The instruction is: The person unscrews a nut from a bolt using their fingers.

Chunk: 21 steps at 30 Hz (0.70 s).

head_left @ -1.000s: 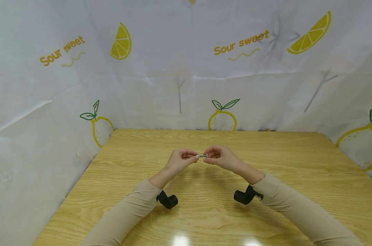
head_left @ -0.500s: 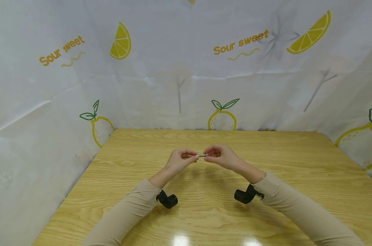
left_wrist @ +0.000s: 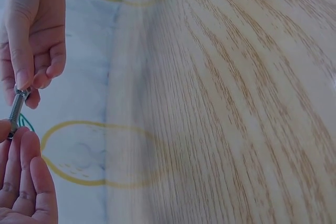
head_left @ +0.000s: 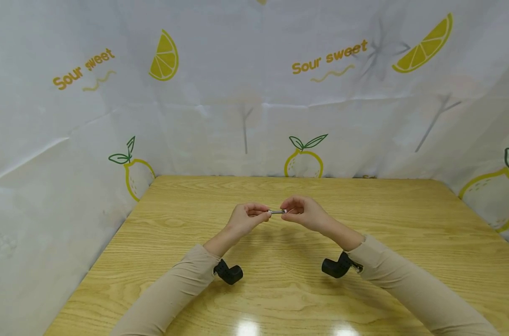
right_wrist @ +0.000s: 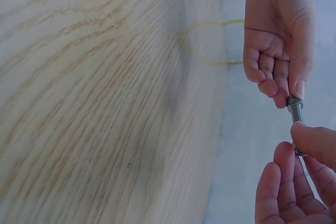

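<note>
A small metal bolt (head_left: 276, 212) lies roughly level between my two hands, above the table. My left hand (head_left: 245, 220) pinches its left end between thumb and fingers. At the bolt's right end sits a metal nut (head_left: 284, 211), with the thumb and fingers of my right hand (head_left: 308, 215) around it. The threaded shank (right_wrist: 297, 112) shows between the hands in the right wrist view. In the left wrist view the nut (left_wrist: 21, 92) is partly covered by the right thumb. Fingertips hide much of both ends.
A wood-grain table (head_left: 275, 289) extends beneath both hands. Behind and beside it hangs a white cloth (head_left: 221, 126) printed with lemons. Black wrist mounts (head_left: 335, 267) sit below each sleeve cuff.
My right thumb and fingers have shifted slightly at the nut, and the right hand has moved a little to the right. My left hand holds the bolt nearly still.
</note>
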Each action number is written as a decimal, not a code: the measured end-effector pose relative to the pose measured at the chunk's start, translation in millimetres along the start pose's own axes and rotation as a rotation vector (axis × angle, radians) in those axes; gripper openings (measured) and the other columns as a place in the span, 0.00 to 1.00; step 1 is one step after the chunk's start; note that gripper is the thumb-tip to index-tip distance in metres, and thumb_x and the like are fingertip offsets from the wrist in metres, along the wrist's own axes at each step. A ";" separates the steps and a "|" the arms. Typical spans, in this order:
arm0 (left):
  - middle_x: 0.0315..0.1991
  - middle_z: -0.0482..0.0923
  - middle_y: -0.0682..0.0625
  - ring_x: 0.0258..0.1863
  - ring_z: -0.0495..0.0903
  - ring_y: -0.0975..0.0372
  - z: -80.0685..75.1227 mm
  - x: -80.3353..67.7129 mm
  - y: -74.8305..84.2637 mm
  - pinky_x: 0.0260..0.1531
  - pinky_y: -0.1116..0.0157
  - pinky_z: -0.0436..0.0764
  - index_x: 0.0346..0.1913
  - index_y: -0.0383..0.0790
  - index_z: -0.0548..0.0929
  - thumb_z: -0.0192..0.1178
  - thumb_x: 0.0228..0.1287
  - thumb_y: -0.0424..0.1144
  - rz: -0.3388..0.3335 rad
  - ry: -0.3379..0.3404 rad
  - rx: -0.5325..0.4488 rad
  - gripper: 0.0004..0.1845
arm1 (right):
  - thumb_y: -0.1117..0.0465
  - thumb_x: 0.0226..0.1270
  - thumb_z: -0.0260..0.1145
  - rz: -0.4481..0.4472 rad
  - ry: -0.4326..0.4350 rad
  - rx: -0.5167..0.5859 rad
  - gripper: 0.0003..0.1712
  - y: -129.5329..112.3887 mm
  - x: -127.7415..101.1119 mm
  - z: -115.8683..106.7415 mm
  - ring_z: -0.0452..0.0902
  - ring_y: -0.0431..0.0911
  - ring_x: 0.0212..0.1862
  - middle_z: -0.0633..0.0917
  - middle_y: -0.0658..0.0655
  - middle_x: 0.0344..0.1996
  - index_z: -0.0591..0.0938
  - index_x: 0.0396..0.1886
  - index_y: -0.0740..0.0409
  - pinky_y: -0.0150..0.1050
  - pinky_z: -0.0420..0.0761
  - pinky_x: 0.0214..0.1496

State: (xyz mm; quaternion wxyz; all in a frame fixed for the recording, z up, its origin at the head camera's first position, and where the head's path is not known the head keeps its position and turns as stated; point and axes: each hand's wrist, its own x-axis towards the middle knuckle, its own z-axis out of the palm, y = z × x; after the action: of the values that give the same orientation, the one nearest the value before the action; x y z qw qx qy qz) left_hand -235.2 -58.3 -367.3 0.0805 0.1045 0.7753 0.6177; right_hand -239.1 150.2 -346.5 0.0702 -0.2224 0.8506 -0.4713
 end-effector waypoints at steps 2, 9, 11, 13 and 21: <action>0.41 0.84 0.42 0.38 0.83 0.63 -0.3 -0.2 -0.1 0.51 0.55 0.79 0.46 0.36 0.82 0.61 0.63 0.39 -0.002 0.002 0.000 0.12 | 0.64 0.63 0.64 -0.008 -0.002 0.011 0.15 2.2 -0.1 -0.8 0.80 0.42 0.39 0.81 0.65 0.42 0.77 0.46 0.69 0.44 0.82 0.44; 0.41 0.84 0.42 0.40 0.83 0.58 -1.4 1.6 -4.3 0.50 0.56 0.80 0.47 0.36 0.82 0.61 0.63 0.39 -0.011 0.022 0.011 0.12 | 0.62 0.63 0.64 -0.007 0.004 0.017 0.16 10.6 -3.2 -4.7 0.81 0.47 0.42 0.81 0.66 0.44 0.77 0.47 0.68 0.43 0.82 0.45; 0.42 0.83 0.42 0.40 0.83 0.58 -2.0 2.4 -6.4 0.50 0.57 0.80 0.47 0.36 0.82 0.61 0.63 0.39 -0.016 0.026 0.015 0.13 | 0.62 0.63 0.64 -0.004 0.006 0.016 0.17 13.0 -3.5 -5.5 0.81 0.46 0.42 0.81 0.67 0.44 0.77 0.47 0.69 0.41 0.82 0.44; 0.42 0.83 0.42 0.40 0.83 0.58 -2.8 3.2 -8.5 0.49 0.57 0.80 0.47 0.37 0.82 0.61 0.63 0.39 -0.023 0.031 0.019 0.13 | 0.62 0.63 0.65 0.001 0.008 0.013 0.18 14.2 -4.4 -6.4 0.81 0.45 0.41 0.81 0.67 0.44 0.77 0.48 0.70 0.38 0.82 0.43; 0.39 0.83 0.41 0.42 0.83 0.52 -7.0 3.1 -13.4 0.45 0.58 0.81 0.46 0.35 0.82 0.61 0.62 0.37 -0.007 0.049 0.053 0.12 | 0.63 0.63 0.64 0.049 0.012 0.003 0.18 23.1 -7.2 -7.7 0.80 0.44 0.41 0.82 0.67 0.44 0.77 0.48 0.71 0.35 0.81 0.42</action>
State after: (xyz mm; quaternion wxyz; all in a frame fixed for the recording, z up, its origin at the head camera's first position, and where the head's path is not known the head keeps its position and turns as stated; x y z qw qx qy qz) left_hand -240.8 -66.9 -378.7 0.0610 0.0889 0.7935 0.5989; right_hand -242.4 169.9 -362.2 0.0768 -0.1987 0.8555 -0.4719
